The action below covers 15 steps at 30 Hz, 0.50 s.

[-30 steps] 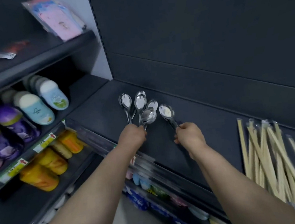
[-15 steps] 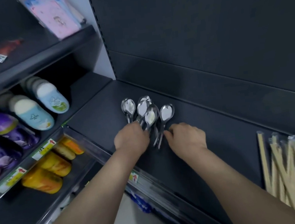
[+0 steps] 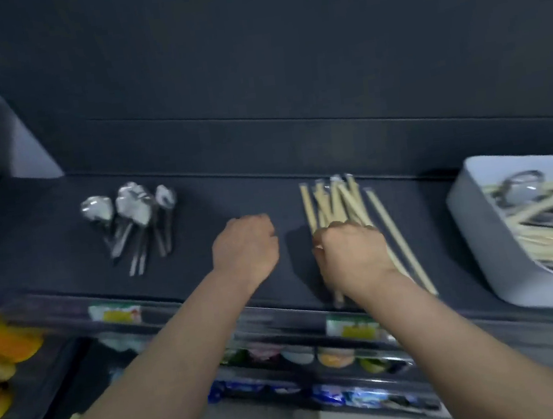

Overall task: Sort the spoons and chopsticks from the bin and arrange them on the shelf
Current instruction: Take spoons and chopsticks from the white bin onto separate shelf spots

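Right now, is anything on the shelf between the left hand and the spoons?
Nothing visible: only bare shelf lies between left hand and spoons. The chopsticks in the right hand lie on the other side.

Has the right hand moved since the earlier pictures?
Yes. The right hand went rightward along the shelf, away from the spoons, and now grips the chopsticks.

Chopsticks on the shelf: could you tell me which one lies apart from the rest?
The rightmost chopstick, lying alone beside the bundle that the right hand holds; the others are bunched together.
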Each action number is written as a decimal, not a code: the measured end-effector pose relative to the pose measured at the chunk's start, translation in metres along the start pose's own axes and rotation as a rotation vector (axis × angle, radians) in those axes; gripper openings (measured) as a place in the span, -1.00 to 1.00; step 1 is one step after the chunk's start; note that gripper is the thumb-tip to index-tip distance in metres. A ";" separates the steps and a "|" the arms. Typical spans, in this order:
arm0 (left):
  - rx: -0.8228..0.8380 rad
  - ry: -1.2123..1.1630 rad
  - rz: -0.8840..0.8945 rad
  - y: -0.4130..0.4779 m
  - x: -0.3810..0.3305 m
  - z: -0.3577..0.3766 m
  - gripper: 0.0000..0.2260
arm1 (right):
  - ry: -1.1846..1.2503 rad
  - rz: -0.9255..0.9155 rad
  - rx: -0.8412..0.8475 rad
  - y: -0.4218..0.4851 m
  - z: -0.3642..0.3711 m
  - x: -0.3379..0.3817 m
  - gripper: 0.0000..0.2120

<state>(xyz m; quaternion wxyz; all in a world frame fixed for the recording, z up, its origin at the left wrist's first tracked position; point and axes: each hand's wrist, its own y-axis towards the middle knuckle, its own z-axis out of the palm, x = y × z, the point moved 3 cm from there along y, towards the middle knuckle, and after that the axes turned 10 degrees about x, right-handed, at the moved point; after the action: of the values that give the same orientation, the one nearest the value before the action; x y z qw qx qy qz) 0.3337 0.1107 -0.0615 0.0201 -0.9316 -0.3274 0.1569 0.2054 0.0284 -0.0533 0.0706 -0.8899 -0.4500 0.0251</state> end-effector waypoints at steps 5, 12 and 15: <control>0.027 -0.045 0.244 0.000 -0.121 0.014 -0.82 | -0.004 0.215 -0.190 -0.058 -0.018 -0.104 -0.90; 0.001 -0.074 0.482 0.002 -0.280 0.025 -0.83 | 0.013 0.428 -0.319 -0.111 -0.025 -0.243 -0.80; 0.063 -0.077 0.509 0.011 -0.340 0.038 -0.83 | 0.019 0.489 -0.311 -0.127 -0.020 -0.307 -0.80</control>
<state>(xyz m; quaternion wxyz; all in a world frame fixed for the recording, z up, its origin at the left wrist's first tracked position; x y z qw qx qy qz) 0.0785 -0.1099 -0.0048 -0.0037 -0.9762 -0.0781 0.2023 -0.0757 -0.1460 -0.0201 -0.0706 -0.9723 -0.2201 -0.0361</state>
